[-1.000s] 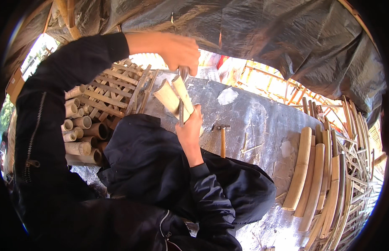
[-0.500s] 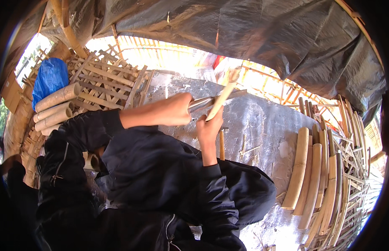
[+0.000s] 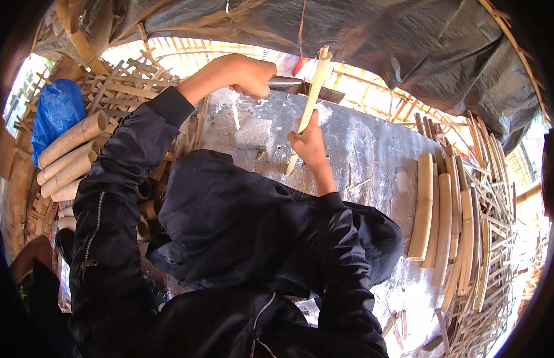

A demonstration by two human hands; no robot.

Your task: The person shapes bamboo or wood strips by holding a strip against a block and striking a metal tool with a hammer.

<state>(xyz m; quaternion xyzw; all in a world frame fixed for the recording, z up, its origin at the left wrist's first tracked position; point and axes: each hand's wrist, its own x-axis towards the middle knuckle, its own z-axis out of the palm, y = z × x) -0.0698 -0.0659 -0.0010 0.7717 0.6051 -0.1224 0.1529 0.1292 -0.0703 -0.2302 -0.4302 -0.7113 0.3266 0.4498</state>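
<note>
My left hand (image 3: 251, 75) is closed around the grip end of a broad-bladed knife (image 3: 332, 93), held out level to the right. My right hand (image 3: 310, 141) grips a long, pale bamboo strip (image 3: 317, 80) near its lower part. The strip stands steeply, leaning slightly right at the top, and a short end shows below my fingers. It crosses in front of the blade, which shows on both sides of it. Whether the edge has bitten into the bamboo I cannot tell. Black cloth (image 3: 229, 221) covers my lap below both hands.
A grey sheet-like surface (image 3: 372, 140) lies beneath. Split bamboo lengths (image 3: 421, 209) and thin slats are piled at right. Bamboo tubes (image 3: 71, 143), a blue plastic bag (image 3: 57, 113) and lattice work stand at left. Dark sheeting (image 3: 402, 36) hangs overhead. Another person's arm (image 3: 32, 256) shows at far left.
Both hands have moved, the left one up and farther away. The strip now stands more upright, and the hands are farther apart. The view has also shifted somewhat.
</note>
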